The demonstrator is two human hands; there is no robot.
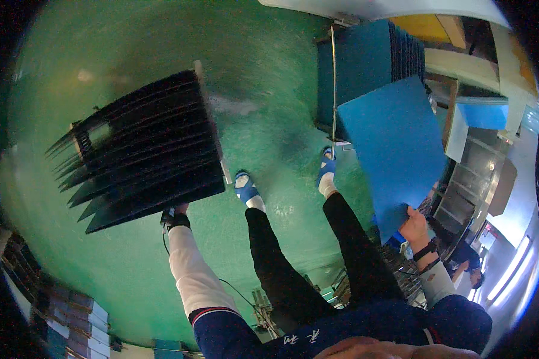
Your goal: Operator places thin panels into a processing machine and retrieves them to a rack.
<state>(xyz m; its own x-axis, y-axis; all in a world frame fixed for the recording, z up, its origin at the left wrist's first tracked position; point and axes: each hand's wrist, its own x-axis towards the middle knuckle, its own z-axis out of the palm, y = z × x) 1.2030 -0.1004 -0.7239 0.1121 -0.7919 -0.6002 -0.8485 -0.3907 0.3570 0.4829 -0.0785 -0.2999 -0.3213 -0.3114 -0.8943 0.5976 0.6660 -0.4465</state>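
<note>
My right hand (414, 227) is closed on the lower edge of a flat blue sheet (395, 143), its thumb lying on the face. The sheet slants up and away, its far end in front of a stack of blue sheets (408, 51) on the right. My left hand (182, 209) is at the near edge of a row of dark sheets (156, 143) fanned out with gaps between them. The nearest dark sheet hides its fingers, so its grip does not show. A dark band is on each wrist.
A light rail (212, 128) runs along the dark sheets' right end. An upright metal pole (333, 84) stands beside the blue stack. My feet are on the green floor (281, 113) between the two groups. Another person (466, 263) is at the far right. Stacked boxes (81, 317) are at lower left.
</note>
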